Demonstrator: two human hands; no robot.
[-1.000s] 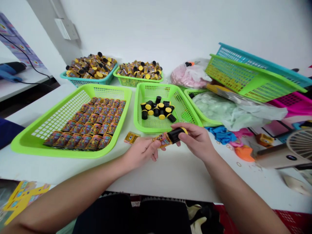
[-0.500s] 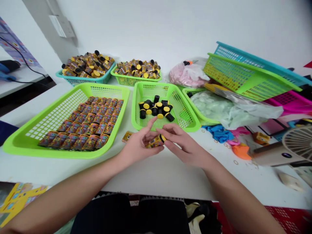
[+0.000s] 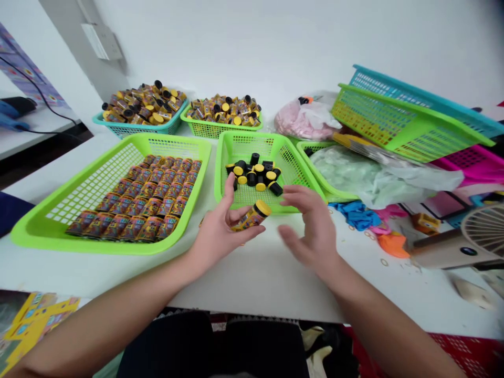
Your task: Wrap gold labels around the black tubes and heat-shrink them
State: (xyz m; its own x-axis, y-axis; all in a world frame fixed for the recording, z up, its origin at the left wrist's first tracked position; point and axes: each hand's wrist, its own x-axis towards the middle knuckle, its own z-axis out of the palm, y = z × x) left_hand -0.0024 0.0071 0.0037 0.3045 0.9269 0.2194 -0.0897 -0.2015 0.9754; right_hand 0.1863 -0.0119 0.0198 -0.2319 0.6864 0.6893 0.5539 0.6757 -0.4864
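Observation:
My left hand (image 3: 220, 228) grips a small printed tube with a yellow cap (image 3: 252, 216) between fingers and thumb, above the white table (image 3: 271, 278). My right hand (image 3: 309, 226) is blurred, with fingers apart, holding nothing, a little right of the tube. Just behind my hands, a green mesh basket (image 3: 255, 137) holds a loose pile of black and yellow caps (image 3: 252, 173). A small yellow card lies mostly hidden behind my left hand.
A large green basket (image 3: 74, 186) holds neat rows of printed tubes (image 3: 136, 202). Heaped tubes fill a teal basket (image 3: 118, 128) and a small green one (image 3: 212, 131) behind. Stacked baskets (image 3: 409, 118), plastic bags (image 3: 366, 181), blue items (image 3: 356, 216) and a fan (image 3: 476, 239) are at right.
My right hand has let go of the tube and moved right, opening. My left hand now holds the tube alone, with its yellow cap turned up and to the right.

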